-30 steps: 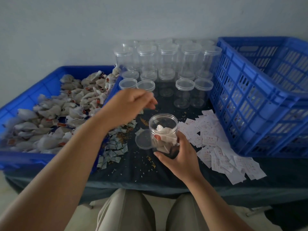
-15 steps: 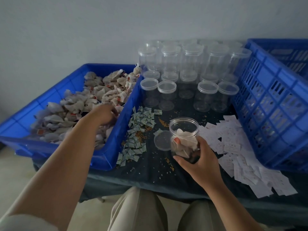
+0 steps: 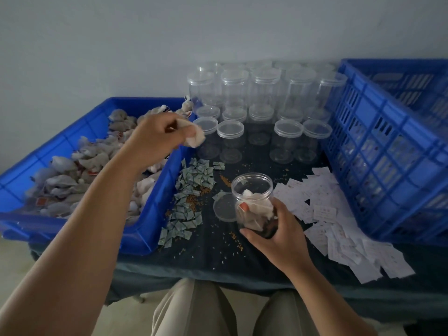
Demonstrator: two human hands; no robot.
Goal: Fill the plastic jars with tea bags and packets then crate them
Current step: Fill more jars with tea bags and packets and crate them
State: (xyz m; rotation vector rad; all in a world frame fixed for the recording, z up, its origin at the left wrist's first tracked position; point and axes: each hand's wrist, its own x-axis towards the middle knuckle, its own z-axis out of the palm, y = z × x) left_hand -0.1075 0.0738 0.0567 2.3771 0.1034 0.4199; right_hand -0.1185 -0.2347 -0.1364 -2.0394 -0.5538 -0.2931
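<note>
My right hand point(image 3: 278, 229) grips an open clear plastic jar point(image 3: 252, 190) near the table's front; several tea bags lie inside it. The jar's lid point(image 3: 224, 210) lies flat on the cloth just left of it. My left hand point(image 3: 155, 139) is raised above the right edge of the blue tray point(image 3: 145, 229) and pinches a white tea bag point(image 3: 195, 138). The tray holds a heap of tea bags point(image 3: 80, 170). Small green-grey packets point(image 3: 191, 190) are piled between the tray and the jar.
Several lidded empty jars point(image 3: 257, 105) stand in rows at the back of the table. A tall blue slatted crate point(image 3: 392, 151) stands at the right. White paper slips point(image 3: 339, 221) are scattered in front of it. Loose tea grains dot the dark cloth.
My left hand has come up out of the tray with a tea bag and moved right toward the jar. My right hand still holds the jar in place.
</note>
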